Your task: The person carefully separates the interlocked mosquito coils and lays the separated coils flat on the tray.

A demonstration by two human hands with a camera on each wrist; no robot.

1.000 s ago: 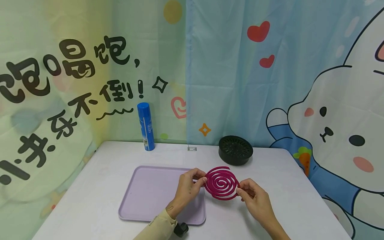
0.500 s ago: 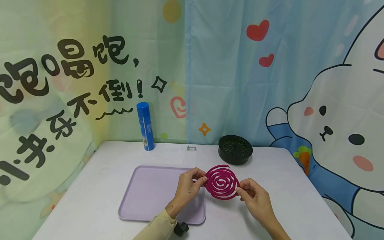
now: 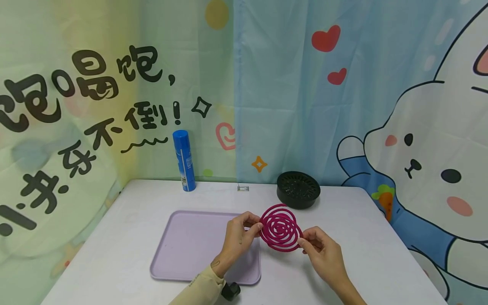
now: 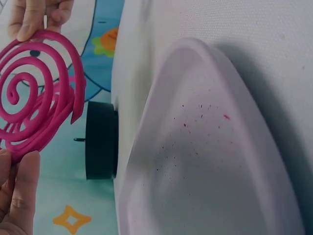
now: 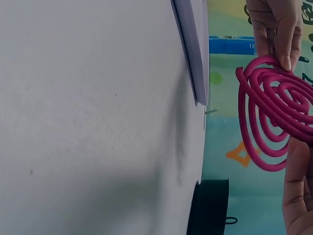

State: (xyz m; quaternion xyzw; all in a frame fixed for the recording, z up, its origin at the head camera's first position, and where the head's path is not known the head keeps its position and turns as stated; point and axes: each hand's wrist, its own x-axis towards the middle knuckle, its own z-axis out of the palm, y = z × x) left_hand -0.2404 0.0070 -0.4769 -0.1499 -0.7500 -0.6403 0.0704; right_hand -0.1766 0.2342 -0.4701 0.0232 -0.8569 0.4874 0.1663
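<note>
A magenta pair of spiral mosquito coils (image 3: 280, 228) is held up off the table between both hands. My left hand (image 3: 240, 235) pinches its left edge with thumb and fingers. At the right edge my right hand (image 3: 322, 254) grips it the same way. In the left wrist view the rings of the mosquito coils (image 4: 46, 63) spread apart, one loose end hanging down. Seen from the right wrist, one layer of the mosquito coils (image 5: 264, 117) droops away from the other, though they still touch or overlap. Some fingers are hidden behind the coils.
A lilac tray (image 3: 198, 250) lies left of the coils, partly under my left forearm; small dark and reddish crumbs (image 4: 186, 125) lie in it. A dark round tin (image 3: 298, 190) stands at the back right, a blue can (image 3: 184, 161) at the back left. A curtain hangs behind.
The coils' upper part has risen and shifted, and the rings now overlap less neatly, with wider gaps. Both hands keep their hold and have barely moved.
</note>
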